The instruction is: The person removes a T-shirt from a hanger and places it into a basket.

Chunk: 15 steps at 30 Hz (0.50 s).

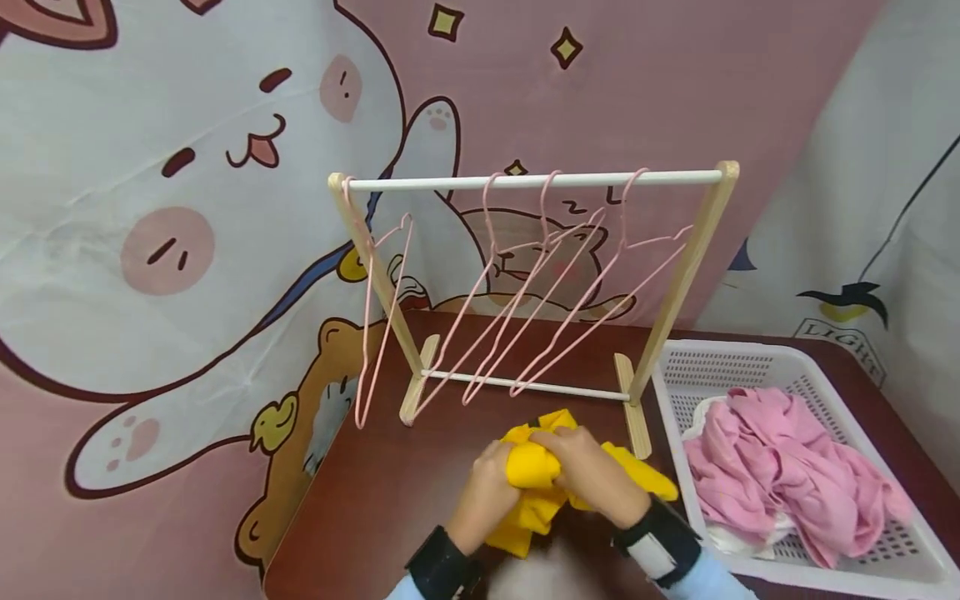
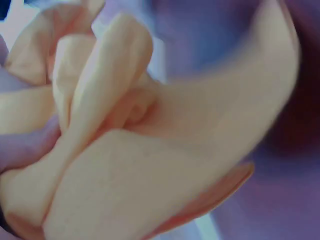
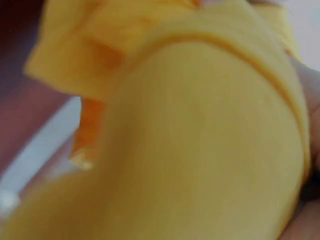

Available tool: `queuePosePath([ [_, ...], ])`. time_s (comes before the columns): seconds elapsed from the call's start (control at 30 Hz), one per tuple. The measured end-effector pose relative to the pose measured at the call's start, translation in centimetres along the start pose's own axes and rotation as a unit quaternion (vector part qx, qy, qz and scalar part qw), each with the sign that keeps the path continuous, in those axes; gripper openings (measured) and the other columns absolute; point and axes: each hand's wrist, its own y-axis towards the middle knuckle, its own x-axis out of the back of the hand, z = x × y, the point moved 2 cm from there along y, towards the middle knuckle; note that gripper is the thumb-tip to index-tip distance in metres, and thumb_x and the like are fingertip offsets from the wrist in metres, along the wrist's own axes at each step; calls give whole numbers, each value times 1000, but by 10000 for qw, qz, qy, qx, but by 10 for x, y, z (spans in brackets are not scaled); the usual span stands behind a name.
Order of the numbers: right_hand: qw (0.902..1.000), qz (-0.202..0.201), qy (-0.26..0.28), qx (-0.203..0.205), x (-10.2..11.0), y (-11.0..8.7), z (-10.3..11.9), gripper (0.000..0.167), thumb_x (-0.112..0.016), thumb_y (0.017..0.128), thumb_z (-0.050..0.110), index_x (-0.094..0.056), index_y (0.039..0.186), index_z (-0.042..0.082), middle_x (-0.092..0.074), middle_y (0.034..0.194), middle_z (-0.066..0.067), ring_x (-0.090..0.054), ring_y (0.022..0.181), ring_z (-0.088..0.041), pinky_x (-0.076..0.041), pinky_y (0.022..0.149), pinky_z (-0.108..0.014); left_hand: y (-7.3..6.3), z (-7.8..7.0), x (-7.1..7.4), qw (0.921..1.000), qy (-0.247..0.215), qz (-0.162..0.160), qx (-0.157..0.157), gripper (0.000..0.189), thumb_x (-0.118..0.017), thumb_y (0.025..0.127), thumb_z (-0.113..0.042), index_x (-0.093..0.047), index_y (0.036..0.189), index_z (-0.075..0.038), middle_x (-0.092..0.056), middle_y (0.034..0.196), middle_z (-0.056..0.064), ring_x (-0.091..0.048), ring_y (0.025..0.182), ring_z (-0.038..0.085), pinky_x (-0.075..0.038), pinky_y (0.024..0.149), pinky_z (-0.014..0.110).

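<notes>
Both hands hold a bunched yellow garment [image 1: 534, 467] above the table in the head view. My left hand [image 1: 486, 493] grips its left side, and my right hand [image 1: 594, 472] grips it from the right with the fingers curled over the top. Loose folds hang below the left hand, and another part sticks out to the right behind the right wrist. The cloth [image 2: 135, 185] fills much of the left wrist view in pale folds. In the right wrist view, yellow cloth [image 3: 200, 145] with a seamed edge covers most of the hand. The garment's exact kind cannot be made out.
A wooden rack with a white rail [image 1: 450, 182] stands behind the hands, bearing several pink hangers [image 1: 367, 333]. To the right, a white plastic basket [image 1: 678, 475] holds pink clothing [image 1: 795, 475] and some white cloth. The brown table [image 1: 360, 517] extends left of the hands.
</notes>
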Motion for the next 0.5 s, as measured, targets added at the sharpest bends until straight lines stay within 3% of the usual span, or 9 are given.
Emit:
queuePosePath([
  [0.1,9944,-513,-895,-242,62,-15,4,54,-88,56,11,-66,105,12,-68,93,-7,-58,79,-23,-51,74,-39,26,-47,10,9969,-248,-348,-657,24,-71,78,-10,-61,100,-8,-61,94,3,-59,85,12,-53,72,22],
  [0.27,9814,-1202,-1305,-739,139,-39,-3,62,-90,51,8,-63,107,8,-65,94,-14,-55,83,-31,-48,78,-49,75,-112,18,9897,-354,-195,-1375,31,-70,83,-19,-57,110,-10,-57,100,1,-55,89,11,-49,81,18],
  [0.37,9709,-1745,-1273,-1036,161,-50,-19,61,-87,53,2,-60,108,5,-63,93,-19,-53,82,-36,-44,77,-53,105,-138,13,9828,6,-139,-1844,37,-71,81,-20,-56,113,-10,-56,99,0,-52,91,11,-45,85,16],
  [0.43,9630,-2077,-1206,-1226,164,-57,-38,62,-86,54,0,-58,108,2,-60,93,-24,-52,83,-41,-41,77,-57,121,-148,2,9779,408,20,-2049,50,-72,79,-25,-52,124,-12,-53,109,2,-48,101,15,-40,92,20],
  [0.5,9628,-1804,-867,-1816,159,-64,-60,65,-83,59,2,-53,117,3,-53,106,-31,-47,93,-50,-37,78,-64,133,-150,-14,9729,778,441,-2132,70,-72,79,-37,-40,138,-18,-44,127,6,-39,118,21,-33,100,32],
])
